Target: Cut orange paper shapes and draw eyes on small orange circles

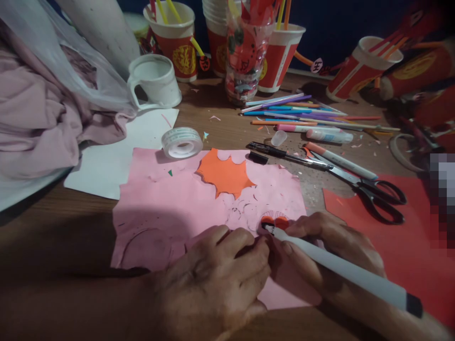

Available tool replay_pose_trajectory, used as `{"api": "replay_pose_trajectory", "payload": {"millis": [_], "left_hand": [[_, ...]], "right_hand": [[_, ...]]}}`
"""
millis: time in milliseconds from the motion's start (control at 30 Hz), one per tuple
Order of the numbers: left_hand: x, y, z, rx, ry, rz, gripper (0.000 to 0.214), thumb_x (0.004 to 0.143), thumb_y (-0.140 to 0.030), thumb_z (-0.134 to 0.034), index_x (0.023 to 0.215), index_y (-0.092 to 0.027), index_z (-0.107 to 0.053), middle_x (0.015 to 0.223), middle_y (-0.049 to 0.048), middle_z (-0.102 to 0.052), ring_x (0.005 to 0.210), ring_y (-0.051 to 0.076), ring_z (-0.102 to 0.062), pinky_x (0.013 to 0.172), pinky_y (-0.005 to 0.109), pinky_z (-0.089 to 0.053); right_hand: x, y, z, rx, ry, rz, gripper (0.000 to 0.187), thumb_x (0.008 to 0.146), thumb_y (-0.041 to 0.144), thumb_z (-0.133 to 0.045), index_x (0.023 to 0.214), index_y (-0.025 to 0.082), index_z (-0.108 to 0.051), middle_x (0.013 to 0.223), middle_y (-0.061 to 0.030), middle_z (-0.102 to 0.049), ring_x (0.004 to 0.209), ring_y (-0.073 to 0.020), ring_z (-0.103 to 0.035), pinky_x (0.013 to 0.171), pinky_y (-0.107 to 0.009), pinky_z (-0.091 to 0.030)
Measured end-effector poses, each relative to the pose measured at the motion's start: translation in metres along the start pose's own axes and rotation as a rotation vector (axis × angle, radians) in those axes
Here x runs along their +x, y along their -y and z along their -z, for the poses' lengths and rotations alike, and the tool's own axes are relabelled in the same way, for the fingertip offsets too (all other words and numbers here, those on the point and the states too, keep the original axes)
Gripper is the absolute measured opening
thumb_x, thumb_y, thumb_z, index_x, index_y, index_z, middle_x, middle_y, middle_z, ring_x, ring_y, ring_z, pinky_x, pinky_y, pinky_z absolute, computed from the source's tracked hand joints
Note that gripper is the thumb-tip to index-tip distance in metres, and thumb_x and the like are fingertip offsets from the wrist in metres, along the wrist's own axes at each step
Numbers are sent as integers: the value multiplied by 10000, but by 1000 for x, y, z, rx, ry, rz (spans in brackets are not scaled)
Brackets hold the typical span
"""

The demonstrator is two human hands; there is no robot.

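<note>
Toward ten o'clock points the white marker (341, 266) (long axis ten-to-four), pinched by the right hand (350, 244); the left hand (220, 274), grip hidden, curls over pink paper (165, 194).

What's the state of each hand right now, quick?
Left hand: over the pink paper; grip can't be told.
Right hand: closed, holding the white marker.
</note>
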State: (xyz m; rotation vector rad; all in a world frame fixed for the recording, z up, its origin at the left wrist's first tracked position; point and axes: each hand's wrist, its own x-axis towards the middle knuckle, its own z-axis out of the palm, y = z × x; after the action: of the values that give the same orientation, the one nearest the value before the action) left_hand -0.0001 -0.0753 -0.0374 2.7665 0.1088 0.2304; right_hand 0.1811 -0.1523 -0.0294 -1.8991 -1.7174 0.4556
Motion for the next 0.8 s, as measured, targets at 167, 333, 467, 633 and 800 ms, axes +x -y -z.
{"api": "replay_pose_trajectory", "payload": {"millis": [167, 333, 467, 633, 800], "left_hand": [[0, 0, -2, -2, -30, 10, 271, 900, -305, -423, 1033, -121, -572, 1124, 72, -594, 862, 215, -505, 691, 348, -447], [0, -1, -3, -3, -46, -6, 265, 897, -296, -428, 1016, -110, -575, 1138, 94, -584, 865, 218, -506, 688, 354, -446], [-1, -2, -2, -4, -20, 35, 257, 892, -304, -441, 1016, -124, -575, 1149, 71, -577, 881, 211, -502, 719, 355, -442], [-1, -1, -2, -8, -36, 11, 261, 892, -300, -441, 1026, -120, -574, 1156, 79, -577, 894, 215, -504, 714, 342, -436], [-1, 0, -1, -5, -43, -3, 267, 888, -298, -454, 1028, -106, -575, 1154, 85, -581, 882, 215, -506, 695, 336, -435]], "right_hand": [[-1, -1, 0, -25, -20, 7, 112, 773, 299, -546, 683, 236, -568, 555, 31, -662, 425, -113, -601, 387, -200, -455], [-3, -3, 1, -14, -7, 18, 81, 755, 305, -563, 695, 251, -574, 535, 44, -650, 409, -112, -593, 385, -197, -458], [-3, -3, 2, -14, 3, 22, 80, 763, 282, -548, 694, 245, -564, 561, 41, -658, 430, -111, -601, 391, -193, -458], [-4, -5, 3, 6, 28, 14, 67, 765, 278, -552, 706, 247, -548, 514, 54, -630, 427, -110, -598, 395, -185, -461], [-3, -4, 3, 15, 11, 17, 86, 761, 264, -553, 678, 242, -547, 534, 43, -639, 438, -115, -605, 403, -194, -466]]}}
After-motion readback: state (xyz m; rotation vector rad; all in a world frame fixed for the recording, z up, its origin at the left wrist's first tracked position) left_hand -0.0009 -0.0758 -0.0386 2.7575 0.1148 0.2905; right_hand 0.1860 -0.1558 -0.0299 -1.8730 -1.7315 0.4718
